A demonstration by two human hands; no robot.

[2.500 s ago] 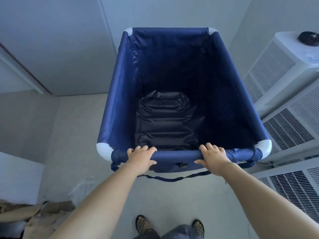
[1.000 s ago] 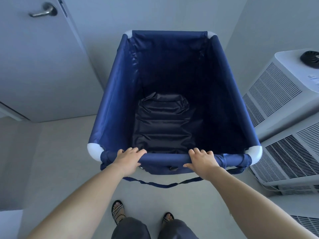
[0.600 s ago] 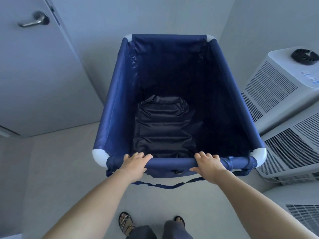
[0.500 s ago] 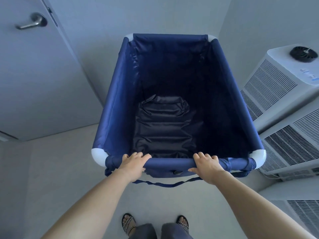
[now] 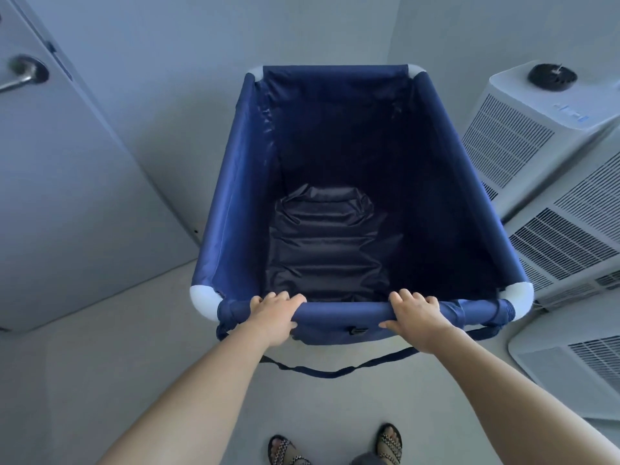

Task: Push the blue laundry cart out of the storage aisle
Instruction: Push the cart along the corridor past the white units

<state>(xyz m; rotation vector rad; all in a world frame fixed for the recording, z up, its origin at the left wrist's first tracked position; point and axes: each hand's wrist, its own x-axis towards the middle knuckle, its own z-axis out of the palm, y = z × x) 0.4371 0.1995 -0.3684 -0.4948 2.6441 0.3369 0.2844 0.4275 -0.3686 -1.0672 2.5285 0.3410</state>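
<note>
The blue laundry cart (image 5: 231, 196) fills the middle of the head view, a deep fabric bin with white corner caps and a dark padded bottom. It holds nothing loose. My left hand (image 5: 273, 317) grips the near top rail left of centre. On the same rail, right of centre, my right hand (image 5: 417, 318) is closed around the fabric-covered bar. A blue strap (image 5: 335, 370) hangs in a loop below the rail. Both arms are stretched out straight. The cart's wheels are hidden beneath the bin.
A closed grey door (image 5: 67, 196) with a lever handle (image 5: 20, 77) stands close on the left. White vented appliance units (image 5: 523, 129) are stacked along the right wall, nearly touching the cart. A wall is right behind the cart's far end. My sandalled feet (image 5: 335, 448) stand on pale floor.
The cart and I have moved forward; the door and its handle have slid left and nearer, and the white units have shifted along the right. Both hands kept their grip on the rail.
</note>
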